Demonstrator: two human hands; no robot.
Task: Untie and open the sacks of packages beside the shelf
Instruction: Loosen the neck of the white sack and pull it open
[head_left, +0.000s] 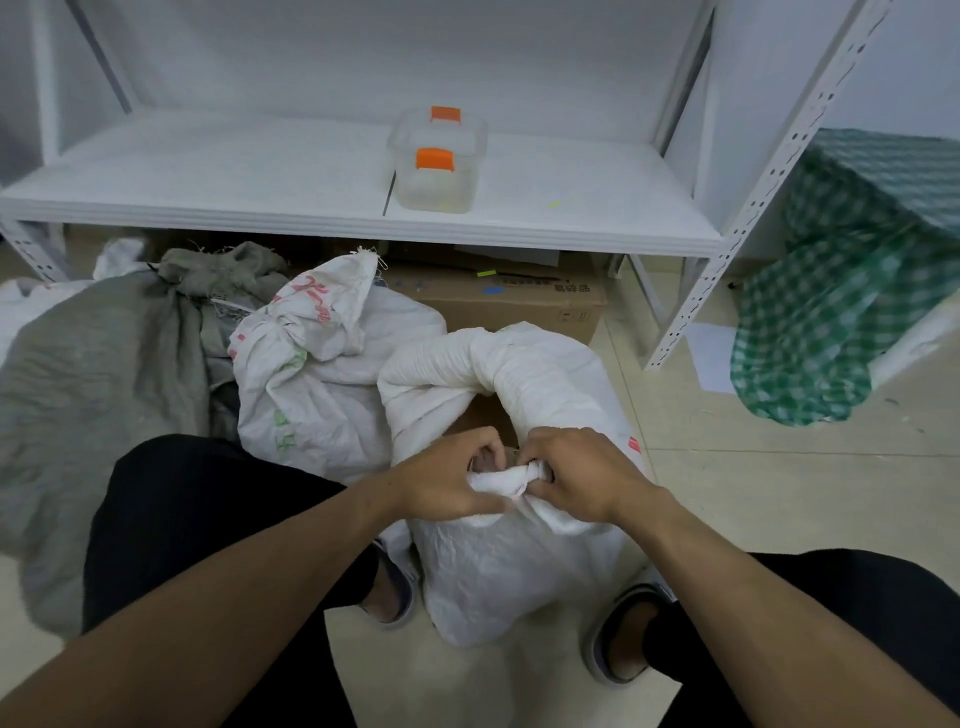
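Presently, white woven sack (498, 566) stands crumpled, its neck twisted into a knot (511, 480). Left hand (447, 480) and right hand (587, 475) pinch that knot, one either side.

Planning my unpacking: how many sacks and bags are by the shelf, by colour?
White: 2, the plain white sack and the printed white sack
Grey: 1, the grey sack
Green checked: 1, the green checked bag
Total: 4. White scraps at far left are too cut off to count.
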